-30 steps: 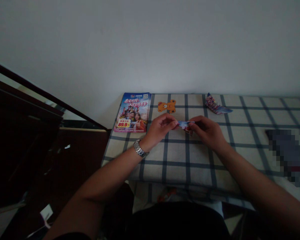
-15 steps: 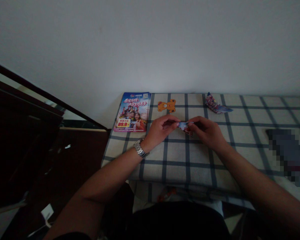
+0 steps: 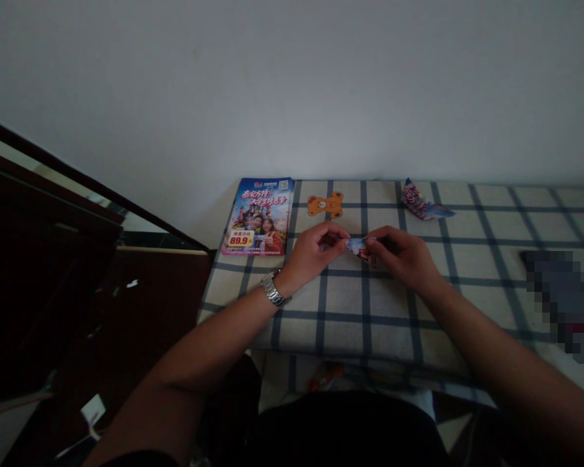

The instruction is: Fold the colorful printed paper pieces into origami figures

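Note:
Between my two hands is a small folded piece of printed paper, coloured blue, white and red. My left hand, with a silver watch on its wrist, pinches the paper's left end between thumb and fingertips. At the other end, my right hand grips it the same way, and its fingers cover part of the paper. A stack of printed flyers lies beyond my left wrist. Farther back to the right rests a folded flyer with similar colours, its pointed end raised.
A checked cloth covers the table. On it, near the wall, is a flat orange bear figure. A pixelated dark object lies at the right. Dark wooden furniture stands at the left.
Both hands keep their hold on the folded paper, with only a slight shift of the fingers. The view has moved very slightly.

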The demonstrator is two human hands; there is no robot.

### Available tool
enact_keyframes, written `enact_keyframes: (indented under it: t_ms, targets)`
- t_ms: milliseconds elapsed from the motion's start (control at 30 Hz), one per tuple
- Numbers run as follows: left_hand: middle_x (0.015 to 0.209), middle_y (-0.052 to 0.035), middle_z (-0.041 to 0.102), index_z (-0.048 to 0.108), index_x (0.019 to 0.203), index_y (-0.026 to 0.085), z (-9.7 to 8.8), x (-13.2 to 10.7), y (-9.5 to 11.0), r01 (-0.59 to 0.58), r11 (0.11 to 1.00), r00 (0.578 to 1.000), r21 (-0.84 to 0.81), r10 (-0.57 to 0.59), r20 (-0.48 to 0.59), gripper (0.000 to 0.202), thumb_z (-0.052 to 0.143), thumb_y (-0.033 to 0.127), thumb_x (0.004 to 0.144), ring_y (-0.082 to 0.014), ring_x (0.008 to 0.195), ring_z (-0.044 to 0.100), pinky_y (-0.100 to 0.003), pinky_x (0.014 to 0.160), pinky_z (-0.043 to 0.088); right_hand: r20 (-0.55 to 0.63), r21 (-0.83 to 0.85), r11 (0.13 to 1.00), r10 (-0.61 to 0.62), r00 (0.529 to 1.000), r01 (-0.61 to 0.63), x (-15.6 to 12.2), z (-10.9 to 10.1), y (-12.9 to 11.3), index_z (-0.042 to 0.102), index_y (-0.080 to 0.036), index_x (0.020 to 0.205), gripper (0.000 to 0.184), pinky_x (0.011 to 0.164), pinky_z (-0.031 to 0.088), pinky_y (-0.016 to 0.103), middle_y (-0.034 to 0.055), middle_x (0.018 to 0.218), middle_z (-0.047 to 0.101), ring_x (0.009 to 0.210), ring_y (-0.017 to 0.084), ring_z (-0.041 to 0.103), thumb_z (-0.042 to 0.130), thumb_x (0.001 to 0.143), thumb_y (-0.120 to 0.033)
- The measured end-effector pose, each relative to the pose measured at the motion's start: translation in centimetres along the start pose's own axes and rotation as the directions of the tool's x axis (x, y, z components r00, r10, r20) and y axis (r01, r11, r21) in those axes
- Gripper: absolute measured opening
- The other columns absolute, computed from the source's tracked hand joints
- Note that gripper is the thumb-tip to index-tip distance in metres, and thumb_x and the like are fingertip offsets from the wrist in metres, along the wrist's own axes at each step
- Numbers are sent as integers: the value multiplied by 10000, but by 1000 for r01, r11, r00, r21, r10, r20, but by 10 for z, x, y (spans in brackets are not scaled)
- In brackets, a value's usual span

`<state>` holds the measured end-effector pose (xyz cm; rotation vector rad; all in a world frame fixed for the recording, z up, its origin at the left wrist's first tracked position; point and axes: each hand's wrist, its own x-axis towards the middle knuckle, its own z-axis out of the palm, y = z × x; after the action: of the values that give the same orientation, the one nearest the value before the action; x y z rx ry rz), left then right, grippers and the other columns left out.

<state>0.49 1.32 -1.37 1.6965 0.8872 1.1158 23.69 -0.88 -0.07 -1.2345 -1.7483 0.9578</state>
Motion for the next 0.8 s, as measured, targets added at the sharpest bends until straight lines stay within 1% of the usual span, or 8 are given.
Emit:
enact_keyframes:
  t_ms: [133,267,367,567,700,800]
  targets:
    - [947,-35,749,705,1018,177,0,0,0,5,1000,1000,27,-5,-3,97,722,252,959,-118,835,701,-228,773,566,-5,-26,1000,-3,1000,3,0,0,-1,715,-230,1012,276,658,587,318,31,796,778,682,199,728,663,996,-500]
    - [946,-30,751,702,1003,181,1,-1,-1,9,997,1000,74,-7,-19,74,720,232,953,-121,829,700,-235,764,557,-24,-90,996,-26,999,24,0,0,-2,721,-230,1021,284,657,594,329,43,817,792,682,208,738,664,991,-506]
    - [941,-35,755,707,996,181,1,0,-1,15,997,1000,75,-13,-23,89,731,255,953,-129,833,704,-245,767,561,-37,-108,994,-32,999,28,0,0,-3,726,-235,1009,268,660,597,342,46,822,795,676,210,734,673,987,-497]
    - [972,-52,765,715,1032,179,0,0,0,23,1000,1000,10,-23,-8,173,738,339,971,-141,862,722,-257,793,585,-42,1,1000,5,999,-5,2,0,-2,727,-242,964,294,644,594,347,38,790,778,680,215,725,681,973,-532]
    - [1002,-60,771,724,1074,184,-1,1,0,19,999,1000,-46,-19,3,237,743,398,973,-149,903,735,-267,835,598,-46,95,995,23,999,-18,3,-1,-2,724,-240,973,280,656,591,346,32,780,770,666,205,713,703,962,-520]
    - [1028,-67,772,725,1110,182,-1,2,-1,36,996,999,-83,-35,6,280,759,416,961,-150,936,738,-267,865,599,-49,128,992,20,999,-13,3,-2,1,718,-235,977,268,674,586,344,33,797,769,675,199,712,703,971,-503]
